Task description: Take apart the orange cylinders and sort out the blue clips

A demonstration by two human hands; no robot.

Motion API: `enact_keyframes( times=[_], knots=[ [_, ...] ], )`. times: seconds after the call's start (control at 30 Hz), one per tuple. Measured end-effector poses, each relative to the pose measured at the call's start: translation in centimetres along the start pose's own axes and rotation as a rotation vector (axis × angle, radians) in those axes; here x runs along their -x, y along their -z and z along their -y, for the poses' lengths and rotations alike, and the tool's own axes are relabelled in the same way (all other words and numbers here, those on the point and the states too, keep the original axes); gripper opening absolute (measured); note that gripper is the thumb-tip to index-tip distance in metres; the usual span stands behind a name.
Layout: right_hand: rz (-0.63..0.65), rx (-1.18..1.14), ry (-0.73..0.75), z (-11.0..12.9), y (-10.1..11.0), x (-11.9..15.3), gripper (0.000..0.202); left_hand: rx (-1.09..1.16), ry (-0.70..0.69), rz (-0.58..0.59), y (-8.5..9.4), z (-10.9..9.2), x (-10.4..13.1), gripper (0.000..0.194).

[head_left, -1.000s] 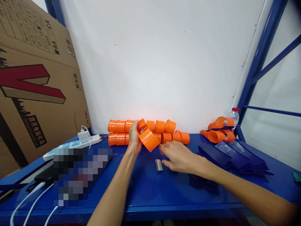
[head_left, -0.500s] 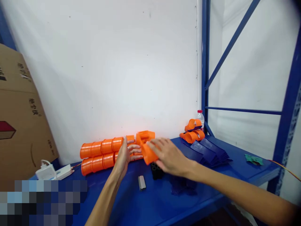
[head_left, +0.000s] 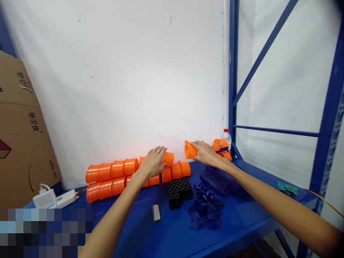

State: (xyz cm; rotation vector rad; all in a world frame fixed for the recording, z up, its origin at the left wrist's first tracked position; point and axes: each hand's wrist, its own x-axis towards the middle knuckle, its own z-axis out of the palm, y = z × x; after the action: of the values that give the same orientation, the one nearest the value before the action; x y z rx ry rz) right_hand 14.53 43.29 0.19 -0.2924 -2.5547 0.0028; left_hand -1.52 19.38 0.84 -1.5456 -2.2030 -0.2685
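My left hand (head_left: 153, 163) is curled over an orange plastic cup-shaped part (head_left: 169, 158) in the upper row, thumb below and fingers above. My right hand (head_left: 206, 152) grips another orange cup-shaped part (head_left: 190, 151), raised near the wall with its round end facing left. Two rows of similar orange parts (head_left: 118, 167) lie on their sides along the wall. In front of the hands stands a block of black tubes (head_left: 179, 191). Small dark blue plastic pieces (head_left: 205, 208) are heaped beside it.
Dark blue flat sheets (head_left: 223, 181) lie under my right forearm. Behind them are orange parts with blue pieces (head_left: 220, 145) and a bottle (head_left: 227, 138). A small grey piece (head_left: 156, 213), a green packet (head_left: 287, 188), a power strip (head_left: 66, 199) and a cardboard box (head_left: 24, 143) are around.
My right hand has moved right and back with an orange part, away from my left hand. My left hand has turned palm down over the upper row. The black tubes and blue pieces are uncovered.
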Motion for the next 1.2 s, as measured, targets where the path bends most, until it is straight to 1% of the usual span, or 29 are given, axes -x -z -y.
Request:
enact_keyframes(
  times=[0.07,0.1,0.17,0.27,0.33,0.43,0.67,0.73,0.87,0.97,1.03,1.07,1.13,1.2],
  knots=[
    [0.030,-0.018,0.030,0.6,-0.3,-0.4,0.065,-0.099,-0.049,0.176,-0.3,0.0,-2.7,0.080],
    [0.047,-0.021,0.043,0.9,-0.4,-0.8,0.065,-0.132,-0.066,0.233,-0.6,0.0,-3.7,0.084],
    [0.087,-0.021,0.077,1.3,-0.6,-1.6,0.063,-0.172,-0.091,0.282,-1.3,0.2,-5.0,0.083],
    [0.159,-0.025,0.127,1.6,-0.8,-3.3,0.064,-0.203,-0.095,0.254,-2.0,0.6,-5.5,0.066],
    [0.238,-0.044,0.135,1.7,-0.8,-4.5,0.061,-0.215,-0.094,0.228,-2.0,1.1,-5.4,0.060],
    [0.348,-0.100,0.129,1.9,-0.9,-6.3,0.052,-0.223,-0.096,0.206,-1.7,1.7,-5.2,0.059],
    [0.465,-0.229,0.143,2.8,-2.4,-9.2,0.037,-0.214,-0.084,0.172,-1.4,1.8,-4.7,0.053],
    [0.468,-0.269,0.141,2.9,-2.9,-9.6,0.040,-0.202,-0.066,0.163,-1.4,1.8,-4.5,0.053],
    [0.440,-0.360,0.128,2.5,-3.7,-9.9,0.056,-0.190,-0.038,0.153,-1.6,1.9,-4.1,0.057],
    [0.420,-0.428,0.101,1.8,-4.2,-9.3,0.064,-0.174,-0.012,0.178,-2.0,2.0,-3.8,0.073],
    [0.404,-0.495,0.063,1.2,-4.7,-8.9,0.066,-0.165,0.005,0.169,-2.1,2.1,-3.6,0.084],
    [0.392,-0.534,0.043,0.8,-4.9,-8.6,0.067,-0.162,0.005,0.148,-2.0,2.1,-3.5,0.086],
    [0.364,-0.598,0.020,0.4,-5.3,-8.2,0.070,-0.155,-0.010,0.064,-1.5,1.8,-2.8,0.084],
    [0.342,-0.612,0.034,0.2,-5.6,-7.5,0.074,-0.122,-0.029,-0.024,-0.5,1.0,-1.2,0.081]
  ],
)
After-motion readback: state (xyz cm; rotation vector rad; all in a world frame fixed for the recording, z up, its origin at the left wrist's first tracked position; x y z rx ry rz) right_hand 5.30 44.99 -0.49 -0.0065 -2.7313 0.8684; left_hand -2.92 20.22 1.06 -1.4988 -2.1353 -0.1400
